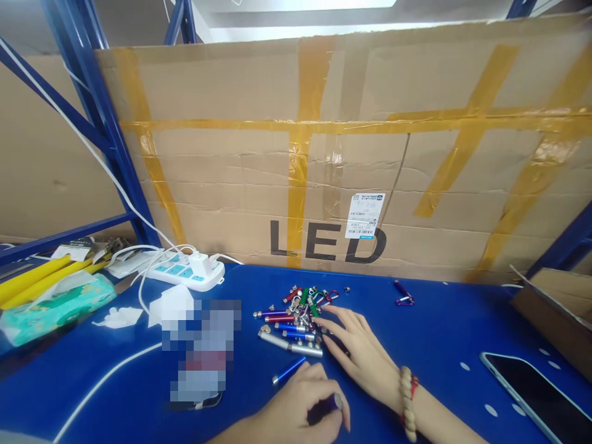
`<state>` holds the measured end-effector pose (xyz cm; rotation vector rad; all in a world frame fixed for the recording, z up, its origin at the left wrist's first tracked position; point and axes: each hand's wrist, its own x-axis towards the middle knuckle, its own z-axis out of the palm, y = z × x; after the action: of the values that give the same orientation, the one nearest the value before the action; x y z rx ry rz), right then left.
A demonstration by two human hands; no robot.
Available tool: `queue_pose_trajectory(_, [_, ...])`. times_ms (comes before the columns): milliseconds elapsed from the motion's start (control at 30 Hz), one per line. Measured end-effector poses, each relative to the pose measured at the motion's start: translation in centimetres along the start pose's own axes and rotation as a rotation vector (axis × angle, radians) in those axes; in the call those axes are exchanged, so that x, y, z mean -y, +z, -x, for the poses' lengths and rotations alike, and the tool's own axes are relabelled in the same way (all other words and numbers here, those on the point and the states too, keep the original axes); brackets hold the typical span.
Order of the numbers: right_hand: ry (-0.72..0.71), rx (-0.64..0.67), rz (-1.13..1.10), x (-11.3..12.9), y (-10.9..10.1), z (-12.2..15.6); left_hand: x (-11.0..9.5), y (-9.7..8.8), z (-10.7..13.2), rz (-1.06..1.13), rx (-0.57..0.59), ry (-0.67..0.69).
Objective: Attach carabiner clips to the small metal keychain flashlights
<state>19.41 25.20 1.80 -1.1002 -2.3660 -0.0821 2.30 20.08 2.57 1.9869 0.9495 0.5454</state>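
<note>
Head view: dark cylinder at lower centre, gripped in curled fingers of left hand; right hand, fingers loosely spread, at metallic tube pile, mid-frame. Possible rolling of loose blue tube if brushed by left knuckles.

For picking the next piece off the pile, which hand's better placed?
Right, I'd say. The right hand is spread open at the right edge of the pile; the left hand is curled around a dark cylinder, so it would probably need to free itself first.
</note>
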Motion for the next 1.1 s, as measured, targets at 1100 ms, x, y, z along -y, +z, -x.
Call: queue_pose_trajectory(1100, [0.123,-0.012,-0.862,1.6,-3.2,1.8,1.7,0.0,-0.1,-0.060,-0.095,-0.067])
